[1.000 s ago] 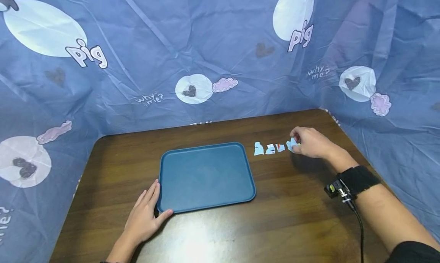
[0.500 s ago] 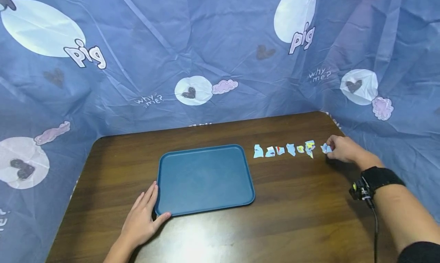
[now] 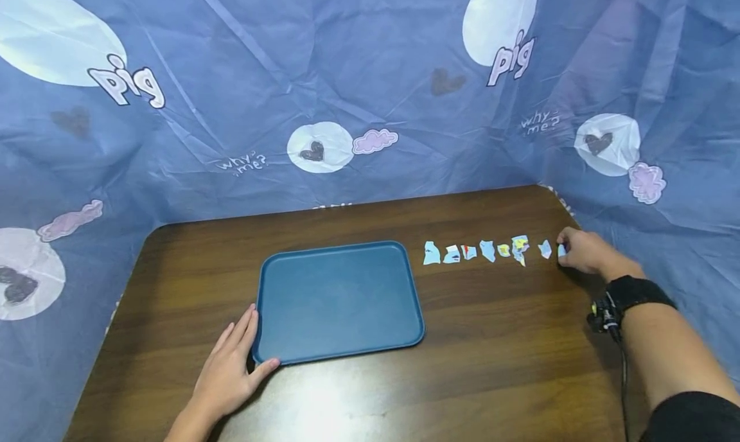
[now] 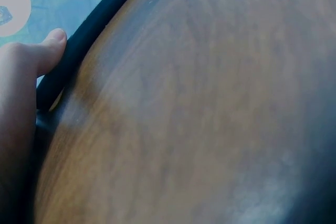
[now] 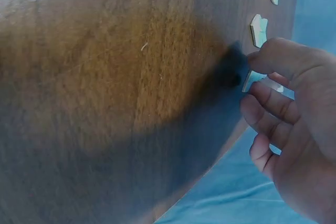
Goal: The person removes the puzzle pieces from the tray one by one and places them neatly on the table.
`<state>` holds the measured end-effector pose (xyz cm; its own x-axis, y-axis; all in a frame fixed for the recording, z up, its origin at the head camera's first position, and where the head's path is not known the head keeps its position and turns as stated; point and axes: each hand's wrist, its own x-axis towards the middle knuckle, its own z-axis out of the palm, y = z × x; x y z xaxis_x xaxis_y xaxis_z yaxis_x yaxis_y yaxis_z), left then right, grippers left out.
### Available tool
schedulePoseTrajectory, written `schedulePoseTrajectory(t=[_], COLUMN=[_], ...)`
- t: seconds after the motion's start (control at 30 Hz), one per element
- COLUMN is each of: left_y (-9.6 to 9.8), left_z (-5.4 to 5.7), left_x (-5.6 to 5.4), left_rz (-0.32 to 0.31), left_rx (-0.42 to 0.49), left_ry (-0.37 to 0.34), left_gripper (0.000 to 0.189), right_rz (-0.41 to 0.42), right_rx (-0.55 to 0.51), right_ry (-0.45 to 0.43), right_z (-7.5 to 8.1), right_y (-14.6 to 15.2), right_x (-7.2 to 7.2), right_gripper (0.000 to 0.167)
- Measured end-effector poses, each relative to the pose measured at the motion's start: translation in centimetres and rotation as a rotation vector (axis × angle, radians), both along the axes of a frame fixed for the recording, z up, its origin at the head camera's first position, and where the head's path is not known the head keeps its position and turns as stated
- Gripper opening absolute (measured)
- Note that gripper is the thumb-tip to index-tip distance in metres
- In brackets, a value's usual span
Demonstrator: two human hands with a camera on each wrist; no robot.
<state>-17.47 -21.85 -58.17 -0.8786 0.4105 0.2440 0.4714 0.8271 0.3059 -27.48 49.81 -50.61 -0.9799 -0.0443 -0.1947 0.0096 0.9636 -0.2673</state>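
My right hand is at the right end of a row of puzzle pieces, pinching a light blue puzzle piece between thumb and fingers. In the right wrist view this piece stays partly covered by the fingers. Beside it lies another pale blue piece. Further left come a blue and yellow piece, a small yellow one and several more. My left hand rests against the lower left corner of a blue tray, its fingers straight along the left side and the thumb at the front rim.
A brown wooden table carries the tray and the pieces. Blue printed cloth hangs behind the table and along its sides. A black wrist strap with a camera sits on the right wrist, its cable running down.
My right hand has moved right along the row, uncovering several pieces. The piece at its fingertips half a second ago now lies free to its left. The left hand stays at the tray.
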Motion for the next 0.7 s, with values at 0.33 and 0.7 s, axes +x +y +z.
schedulePoseTrajectory(t=[0.33,0.7], left_y=[0.3,0.2], left_z=[-0.3,-0.4], left_x=[-0.1,-0.2], left_rz=[-0.003,-0.013], left_rx=[0.009,0.022], left_ry=[0.029,0.046], left_gripper=[0.095,0.094], right_rz=[-0.055,-0.085], right_rx=[0.02,0.042], right_ry=[0.108,0.137], right_z=[-1.2,-1.3], right_y=[0.6,-1.6], right_x=[-0.1,0.5], right_gripper=[0.045,0.046])
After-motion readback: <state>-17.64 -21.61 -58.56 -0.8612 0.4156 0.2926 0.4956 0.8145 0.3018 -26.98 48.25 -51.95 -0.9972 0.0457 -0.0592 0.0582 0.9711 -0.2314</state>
